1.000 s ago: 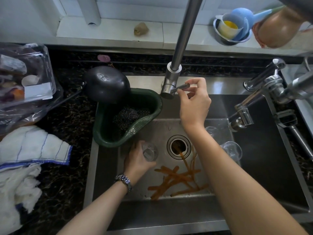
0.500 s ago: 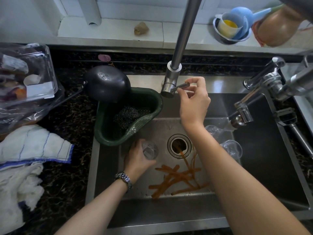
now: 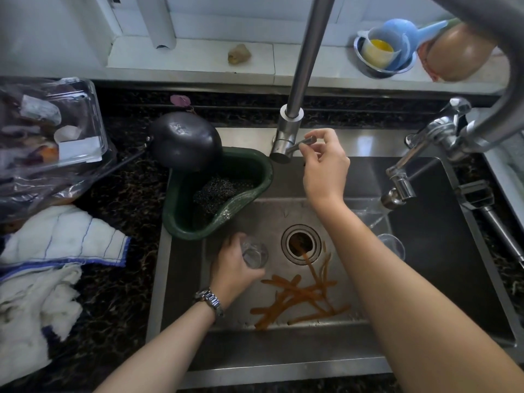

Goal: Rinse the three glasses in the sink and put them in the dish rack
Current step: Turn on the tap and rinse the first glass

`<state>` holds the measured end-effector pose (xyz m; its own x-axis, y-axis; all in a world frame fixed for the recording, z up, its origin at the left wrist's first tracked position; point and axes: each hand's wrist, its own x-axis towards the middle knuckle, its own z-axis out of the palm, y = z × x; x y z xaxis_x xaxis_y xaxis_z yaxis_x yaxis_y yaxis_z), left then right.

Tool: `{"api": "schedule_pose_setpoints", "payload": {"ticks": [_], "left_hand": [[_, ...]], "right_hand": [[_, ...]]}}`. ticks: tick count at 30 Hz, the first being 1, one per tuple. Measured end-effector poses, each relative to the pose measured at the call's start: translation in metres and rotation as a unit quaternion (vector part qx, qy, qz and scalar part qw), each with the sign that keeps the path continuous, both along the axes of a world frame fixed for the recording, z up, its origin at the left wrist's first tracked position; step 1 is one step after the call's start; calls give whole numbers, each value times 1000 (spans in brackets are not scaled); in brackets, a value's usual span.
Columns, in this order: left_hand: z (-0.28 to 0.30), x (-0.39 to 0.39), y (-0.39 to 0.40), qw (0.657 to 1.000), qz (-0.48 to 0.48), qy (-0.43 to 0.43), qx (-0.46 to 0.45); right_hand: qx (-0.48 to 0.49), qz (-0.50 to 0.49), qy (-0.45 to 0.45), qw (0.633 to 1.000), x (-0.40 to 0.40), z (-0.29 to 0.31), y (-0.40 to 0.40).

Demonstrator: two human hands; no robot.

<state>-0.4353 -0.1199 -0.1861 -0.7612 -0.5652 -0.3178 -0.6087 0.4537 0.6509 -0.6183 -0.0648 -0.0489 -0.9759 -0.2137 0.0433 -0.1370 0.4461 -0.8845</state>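
Note:
My left hand (image 3: 232, 268) grips a clear glass (image 3: 254, 253) low in the steel sink (image 3: 181, 279), left of the drain (image 3: 302, 244). My right hand (image 3: 326, 168) pinches the lever (image 3: 302, 143) of the tall faucet (image 3: 286, 137). Water streams from the spout nozzle (image 3: 397, 191) at the right, falling toward a glass (image 3: 368, 215) mostly hidden behind my right forearm. Another clear glass (image 3: 392, 245) stands just below it, by the sink's right part. No dish rack is clearly in view.
A green corner strainer (image 3: 241, 205) with a dark scourer hangs at the sink's back left, a black ladle (image 3: 184, 140) resting on it. Orange peel strips (image 3: 297, 299) lie by the drain. Cloths (image 3: 56, 242) and a plastic box (image 3: 51, 126) sit on the left counter.
Water has started flowing from the nozzle at the right onto the glass there. My right hand stays on the lever; my left hand keeps its glass almost still.

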Motion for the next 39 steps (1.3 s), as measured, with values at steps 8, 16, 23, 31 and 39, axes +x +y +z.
{"api": "schedule_pose_setpoints", "payload": {"ticks": [8,16,23,31,39], "left_hand": [[17,4,7,1000,0,19,-20],[43,1,20,998,3,39,-49],[75,-11,44,995,34,65,-66],[110,-34,98,994,60,83,-40],[118,-67,147,987,114,109,-10]], "right_hand": [[-6,-1,-38,999,1,6,3],[33,72,-74,994,47,-6,51],[92,162,-125,974,80,-26,137],[121,254,-182,942,54,-25,199],[79,317,-160,932,23,-36,217]]}}
